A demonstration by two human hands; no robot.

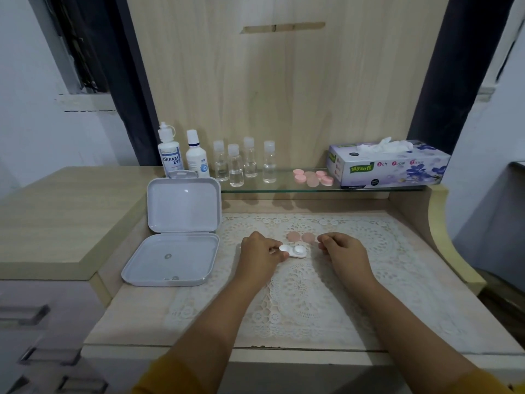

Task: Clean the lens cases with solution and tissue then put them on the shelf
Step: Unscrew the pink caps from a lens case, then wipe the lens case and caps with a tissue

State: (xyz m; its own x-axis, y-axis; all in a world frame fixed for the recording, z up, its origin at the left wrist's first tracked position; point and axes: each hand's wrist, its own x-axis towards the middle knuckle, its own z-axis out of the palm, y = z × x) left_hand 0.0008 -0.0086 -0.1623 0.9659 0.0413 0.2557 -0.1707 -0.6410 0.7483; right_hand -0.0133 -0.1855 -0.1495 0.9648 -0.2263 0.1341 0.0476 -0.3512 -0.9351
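Observation:
A white double lens case (296, 251) lies on the lace mat (312, 294) at the middle of the table. My left hand (260, 255) pinches its left end. My right hand (339, 248) hovers just to the right of the case with curled fingers and holds nothing visible. Two pink round caps (301, 237) lie on the mat just behind the case. Two solution bottles (181, 155) stand at the left end of the glass shelf (284, 187). A tissue box (389, 164) sits at the shelf's right end, with a tissue sticking out.
An open white plastic box (177, 237) stands left of the mat. Several small clear bottles (244, 162) and pink lens case parts (312, 176) occupy the glass shelf. A raised wooden cabinet top lies to the left, and a curved wooden side panel (443, 223) borders the right.

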